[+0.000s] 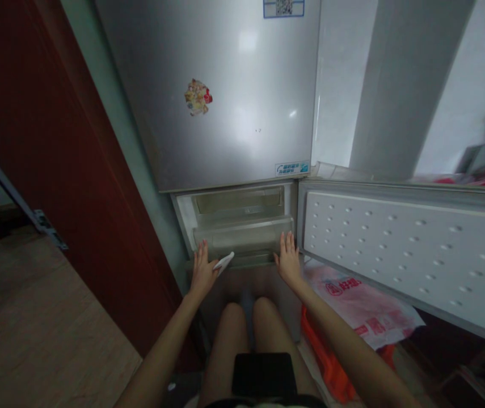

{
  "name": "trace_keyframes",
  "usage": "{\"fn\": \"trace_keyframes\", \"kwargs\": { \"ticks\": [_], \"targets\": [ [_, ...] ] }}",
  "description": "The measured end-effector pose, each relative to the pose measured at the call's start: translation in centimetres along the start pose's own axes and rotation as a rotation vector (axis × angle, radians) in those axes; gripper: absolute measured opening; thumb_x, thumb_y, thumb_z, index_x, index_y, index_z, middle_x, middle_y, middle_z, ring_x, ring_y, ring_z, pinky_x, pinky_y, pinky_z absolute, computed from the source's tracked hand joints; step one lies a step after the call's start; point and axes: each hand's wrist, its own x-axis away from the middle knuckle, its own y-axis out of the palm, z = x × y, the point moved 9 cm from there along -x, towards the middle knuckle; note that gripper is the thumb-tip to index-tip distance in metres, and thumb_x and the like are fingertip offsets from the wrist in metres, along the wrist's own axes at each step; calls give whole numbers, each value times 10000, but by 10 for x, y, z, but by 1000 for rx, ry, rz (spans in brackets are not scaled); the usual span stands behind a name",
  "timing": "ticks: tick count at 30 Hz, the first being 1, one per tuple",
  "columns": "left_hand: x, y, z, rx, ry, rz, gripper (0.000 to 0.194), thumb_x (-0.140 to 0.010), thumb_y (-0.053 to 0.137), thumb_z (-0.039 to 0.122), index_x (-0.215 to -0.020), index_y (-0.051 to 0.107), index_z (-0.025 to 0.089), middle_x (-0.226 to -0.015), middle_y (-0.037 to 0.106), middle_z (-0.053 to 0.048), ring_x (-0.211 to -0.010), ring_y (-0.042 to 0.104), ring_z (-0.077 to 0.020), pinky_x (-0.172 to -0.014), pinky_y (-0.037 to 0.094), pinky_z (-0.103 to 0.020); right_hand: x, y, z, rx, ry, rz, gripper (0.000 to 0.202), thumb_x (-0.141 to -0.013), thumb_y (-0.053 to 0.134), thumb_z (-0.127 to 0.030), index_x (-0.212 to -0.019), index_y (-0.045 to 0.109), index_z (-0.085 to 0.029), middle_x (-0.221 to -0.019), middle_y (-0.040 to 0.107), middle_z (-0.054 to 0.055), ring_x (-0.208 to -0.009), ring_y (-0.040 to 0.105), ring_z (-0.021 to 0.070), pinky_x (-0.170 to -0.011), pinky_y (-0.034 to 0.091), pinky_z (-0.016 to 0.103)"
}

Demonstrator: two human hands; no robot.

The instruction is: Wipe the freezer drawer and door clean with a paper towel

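A pale, see-through freezer drawer (246, 237) sits in the lower compartment of the silver fridge (233, 136). At the left end of its front is my left hand (203, 271), fingers stretched upward. Between its thumb and palm it holds a thin white flat piece (224, 262); its kind is unclear. My right hand (288, 262) lies against the right end of the drawer front, fingers extended and holding nothing. Behind the drawer's top edge, another drawer front or flap (240, 201) shows further in.
The lower fridge door (395, 249) stands swung out to the right. Below it, a white and red printed bag (353, 300) lies over an orange-red crate (336, 374). A reddish-brown door (76, 170) is on the left. My knees (251, 317) are close to the fridge.
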Motion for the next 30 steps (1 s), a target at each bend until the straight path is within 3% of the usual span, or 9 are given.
{"fn": "trace_keyframes", "kwargs": {
  "ticks": [16,22,27,30],
  "targets": [
    [-42,17,-27,17,16,-75,205,-863,579,230,-935,747,137,-1642,22,-89,-1484,61,-401,-1161,250,-586,-34,27,4,-41,-19,-147,721,-893,407,-190,-1545,104,-124,-1612,66,153,-1500,57,285,-1128,286,586],
    [-58,38,-35,-29,-21,-204,203,-834,620,231,-922,752,105,-1640,-9,-118,-1479,15,-409,-1181,219,-538,-54,44,16,-139,89,-183,792,-848,416,-179,-1547,50,-107,-1616,54,139,-1499,67,289,-1146,268,571],
    [-71,48,-42,-40,-34,-230,238,-852,598,239,-962,753,95,-1641,-16,-123,-1477,-23,-408,-1183,199,-533,-75,65,16,-255,164,-184,833,-828,436,-192,-1531,23,-24,-1612,9,175,-1504,-23,240,-1209,178,459],
    [-77,53,-45,-48,-36,-250,245,-862,590,241,-992,752,111,-1644,-8,-110,-1480,-29,-398,-1188,186,-524,-90,78,17,-324,241,-181,881,-817,471,-209,-1522,-13,0,-1603,-13,212,-1501,-39,254,-1215,141,461]
  ]
}}
